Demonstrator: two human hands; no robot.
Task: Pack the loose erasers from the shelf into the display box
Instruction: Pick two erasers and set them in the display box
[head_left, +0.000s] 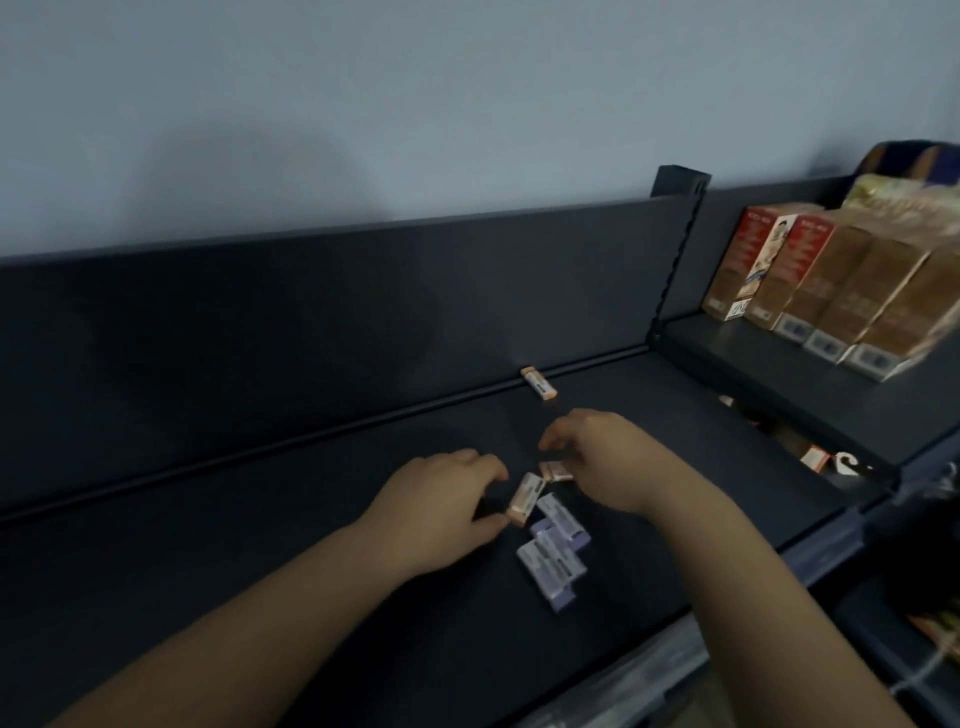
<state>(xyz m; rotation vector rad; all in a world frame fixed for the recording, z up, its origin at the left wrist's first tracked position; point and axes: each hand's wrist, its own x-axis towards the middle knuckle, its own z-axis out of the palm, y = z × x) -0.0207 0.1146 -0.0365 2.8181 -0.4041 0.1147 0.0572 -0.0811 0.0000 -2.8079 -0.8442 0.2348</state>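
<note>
Several small wrapped erasers lie on a dark shelf (260, 519). My left hand (441, 504) rests on the shelf with its fingertips touching an orange eraser (524, 499). My right hand (602, 457) hovers over another orange eraser (555, 471), fingers curled down around it. A cluster of purple erasers (556, 551) lies just in front of both hands. One more orange eraser (540, 384) sits alone at the back of the shelf against the rear panel. No display box is in view.
A dark upright divider (675, 249) separates this shelf from a neighbouring raised shelf (779, 384) at the right, which holds a row of brown and red boxes (831, 291). Small packets (815, 457) show below that shelf. The shelf's front edge (810, 551) runs along the lower right.
</note>
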